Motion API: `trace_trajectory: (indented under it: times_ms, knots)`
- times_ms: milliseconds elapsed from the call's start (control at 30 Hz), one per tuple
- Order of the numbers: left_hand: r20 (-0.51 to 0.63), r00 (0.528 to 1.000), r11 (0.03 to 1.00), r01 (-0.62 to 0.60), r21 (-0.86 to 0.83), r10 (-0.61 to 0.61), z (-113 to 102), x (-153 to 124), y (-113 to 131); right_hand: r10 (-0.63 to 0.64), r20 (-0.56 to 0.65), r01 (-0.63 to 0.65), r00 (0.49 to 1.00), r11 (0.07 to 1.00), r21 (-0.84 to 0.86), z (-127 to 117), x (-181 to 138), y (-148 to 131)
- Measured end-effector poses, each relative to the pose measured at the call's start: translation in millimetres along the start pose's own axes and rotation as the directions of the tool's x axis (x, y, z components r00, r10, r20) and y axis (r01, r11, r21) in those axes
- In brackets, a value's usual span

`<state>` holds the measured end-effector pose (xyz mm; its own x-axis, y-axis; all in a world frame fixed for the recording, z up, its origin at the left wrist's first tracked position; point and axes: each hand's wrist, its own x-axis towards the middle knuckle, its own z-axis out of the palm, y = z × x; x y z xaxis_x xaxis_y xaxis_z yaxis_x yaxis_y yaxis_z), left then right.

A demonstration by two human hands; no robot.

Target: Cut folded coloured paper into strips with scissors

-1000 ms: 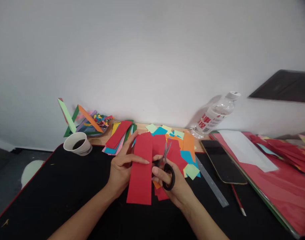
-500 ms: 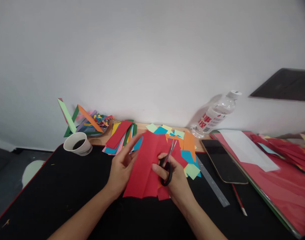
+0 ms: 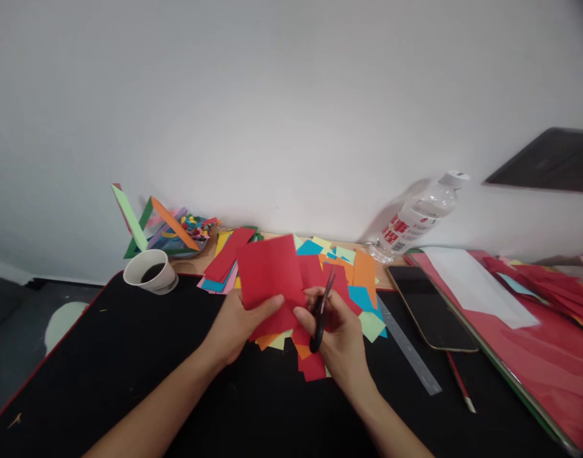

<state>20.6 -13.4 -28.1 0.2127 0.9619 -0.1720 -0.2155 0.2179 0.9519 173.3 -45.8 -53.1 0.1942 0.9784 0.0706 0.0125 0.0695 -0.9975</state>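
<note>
A sheet of red paper (image 3: pixel 271 270) is raised above the table, tilted, its face toward me. My left hand (image 3: pixel 238 321) grips its lower left part, thumb flat on the front and fingers behind. In my right hand (image 3: pixel 339 327) are scissors with black handles (image 3: pixel 319 324), blades pointing up and away. The right thumb and index finger are at the sheet's right edge; whether they pinch it I cannot tell. Beneath and beyond the hands lie scattered paper pieces in red, orange, blue (image 3: pixel 361 297) and light green (image 3: pixel 372 325).
On the left stand a paper cup (image 3: pixel 151 271) with dark liquid and a dish of paper scraps (image 3: pixel 196 229). Paper strips (image 3: pixel 229 254) lie behind. To the right are a ruler (image 3: pixel 410 350), phone (image 3: pixel 429 308), red pencil-like stick (image 3: pixel 460 381), water bottle (image 3: pixel 415 219) and red sheets (image 3: pixel 554 369).
The red sheet, creased and hanging lower before, has turned and risen, now looking smaller and flat. My left hand's thumb has come onto its front. The scissors have turned in my right hand.
</note>
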Motion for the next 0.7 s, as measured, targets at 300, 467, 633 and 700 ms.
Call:
trace_trajectory:
  times_ms: [300, 467, 633, 700]
  knots:
    - [-0.333, 0.931, 0.958, -0.219, -0.186, 0.148, -24.9, 14.9, 29.8, 0.3, 0.669, -0.404, 0.68, 0.915, 0.0, 5.4, -12.5, -10.3]
    - [-0.277, 0.961, 0.976, -0.076, -0.206, 0.017, -18.3, 9.2, 29.0, 0.292, 0.682, -0.405, 0.671, 0.914, 0.007, 5.6, -14.3, -8.4]
    - [-0.194, 0.979, 0.984, 0.03, -0.174, -0.064, -9.5, 4.9, 22.5, 0.283, 0.668, -0.396, 0.688, 0.918, 0.019, 5.6, -15.6, -10.8]
    - [-0.183, 0.981, 0.986, 0.029, -0.162, -0.059, -8.7, 4.3, 20.8, 0.287, 0.665, -0.4, 0.69, 0.916, 0.019, 5.8, -16.0, -11.6]
